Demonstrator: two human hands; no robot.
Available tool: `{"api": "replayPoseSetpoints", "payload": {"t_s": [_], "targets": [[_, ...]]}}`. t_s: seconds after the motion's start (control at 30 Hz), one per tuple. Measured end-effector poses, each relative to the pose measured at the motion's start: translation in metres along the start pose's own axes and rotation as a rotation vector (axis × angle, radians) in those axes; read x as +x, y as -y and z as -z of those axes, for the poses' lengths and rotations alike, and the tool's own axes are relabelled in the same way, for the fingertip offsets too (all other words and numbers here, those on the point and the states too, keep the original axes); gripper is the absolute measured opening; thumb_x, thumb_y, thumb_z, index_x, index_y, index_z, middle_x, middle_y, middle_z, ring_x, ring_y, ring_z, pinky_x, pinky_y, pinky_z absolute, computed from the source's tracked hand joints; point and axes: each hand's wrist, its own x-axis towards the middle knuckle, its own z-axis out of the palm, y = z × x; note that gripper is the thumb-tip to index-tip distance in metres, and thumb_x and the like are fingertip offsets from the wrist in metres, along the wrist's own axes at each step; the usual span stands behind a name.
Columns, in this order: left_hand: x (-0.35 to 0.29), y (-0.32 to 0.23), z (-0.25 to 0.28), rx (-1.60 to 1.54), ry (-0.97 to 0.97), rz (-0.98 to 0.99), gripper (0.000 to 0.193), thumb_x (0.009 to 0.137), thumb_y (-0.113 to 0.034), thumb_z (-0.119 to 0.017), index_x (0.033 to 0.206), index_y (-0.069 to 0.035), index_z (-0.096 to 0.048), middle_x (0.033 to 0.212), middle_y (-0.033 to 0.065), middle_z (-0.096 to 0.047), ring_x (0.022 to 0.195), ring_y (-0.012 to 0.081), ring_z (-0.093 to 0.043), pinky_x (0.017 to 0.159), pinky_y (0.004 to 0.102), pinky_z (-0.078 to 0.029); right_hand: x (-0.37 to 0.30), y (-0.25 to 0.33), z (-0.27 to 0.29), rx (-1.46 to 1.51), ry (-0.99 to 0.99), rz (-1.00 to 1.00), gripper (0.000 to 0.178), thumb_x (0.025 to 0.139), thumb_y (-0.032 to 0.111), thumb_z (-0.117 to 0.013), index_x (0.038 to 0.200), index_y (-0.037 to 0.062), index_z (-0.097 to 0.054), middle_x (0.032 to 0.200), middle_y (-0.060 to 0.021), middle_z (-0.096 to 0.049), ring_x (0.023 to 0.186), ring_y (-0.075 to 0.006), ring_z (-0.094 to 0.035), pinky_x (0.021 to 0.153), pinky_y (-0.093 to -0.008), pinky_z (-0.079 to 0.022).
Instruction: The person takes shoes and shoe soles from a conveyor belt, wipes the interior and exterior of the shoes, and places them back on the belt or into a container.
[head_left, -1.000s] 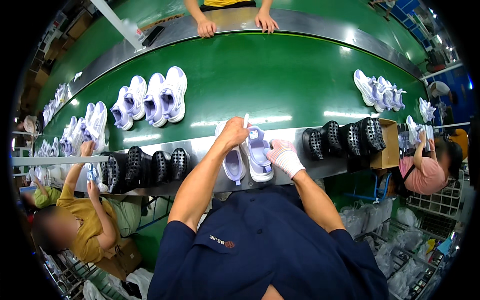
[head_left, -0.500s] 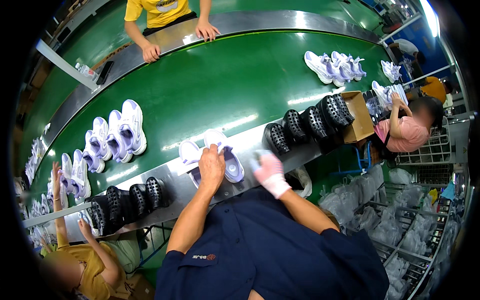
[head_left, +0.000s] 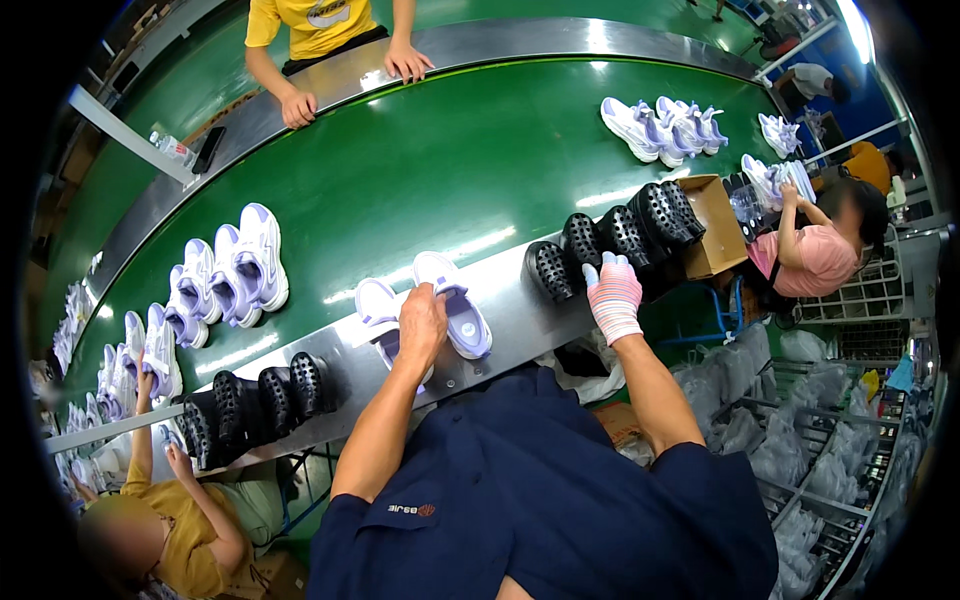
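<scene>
My bare left hand (head_left: 423,318) is closed on the upper part of a white and lilac sneaker (head_left: 468,325), which lies opening upward on the metal ledge in front of me. Its mate, a second sneaker (head_left: 378,305), lies just left of it, partly hidden by my hand and wrist. My right hand (head_left: 614,292), in a striped knit glove, is at the near side of a row of black, foot-shaped pieces dotted with holes (head_left: 625,236). Its fingers are stretched out and slightly apart; whether they touch the nearest piece (head_left: 553,271) I cannot tell.
More black dotted pieces (head_left: 268,392) stand on the ledge at left. Sneakers (head_left: 262,255) sit along the green conveyor (head_left: 420,170). A cardboard box (head_left: 712,240) is at right, near a co-worker in pink. Others work at far side and lower left. Bagged items fill a rack (head_left: 800,480).
My right hand has moved right and away from me, from beside the sneakers to the black pieces. My left hand stays on the sneaker.
</scene>
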Motion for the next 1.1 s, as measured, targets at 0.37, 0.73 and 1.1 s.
{"api": "replayPoseSetpoints", "payload": {"t_s": [0.37, 0.73, 1.1], "targets": [[0.003, -0.081, 0.063, -0.102, 0.005, -0.165, 0.069, 0.084, -0.022, -0.079, 0.143, -0.002, -0.049, 0.137, 0.0218, -0.054, 0.122, 0.0354, -0.056, 0.093, 0.0435, -0.052, -0.033, 0.037, 0.119, 0.765, 0.032, 0.089, 0.032, 0.083, 0.014, -0.08, 0.109, -0.0023, -0.068, 0.089, -0.0137, -0.068, 0.074, -0.0239, -0.065, 0.071, -0.0349, -0.054], [0.009, -0.074, 0.057, -1.116, 0.499, 0.319, 0.041, 0.09, -0.021, -0.079, 0.123, -0.004, -0.063, 0.111, 0.009, -0.068, 0.092, 0.01, -0.06, 0.083, 0.026, -0.05, -0.069, 0.088, 0.129, 1.091, 0.88, 0.032, 0.047, 0.096, 0.048, -0.067, 0.09, 0.0014, -0.065, 0.065, -0.0017, -0.056, 0.063, -0.0087, -0.051, 0.059, -0.0297, -0.045], [0.008, -0.039, 0.035, 0.279, -0.035, -0.193, 0.039, 0.078, -0.009, -0.077, 0.113, 0.001, -0.064, 0.105, 0.0233, -0.064, 0.089, 0.0431, -0.063, 0.077, 0.0497, -0.056, -0.056, 0.109, 0.059, 0.367, 0.889, 0.376, 0.056, 0.089, 0.052, -0.065, 0.093, -0.0044, -0.07, 0.091, -0.0298, -0.069, 0.095, -0.046, -0.067, 0.083, -0.0496, -0.053]]}}
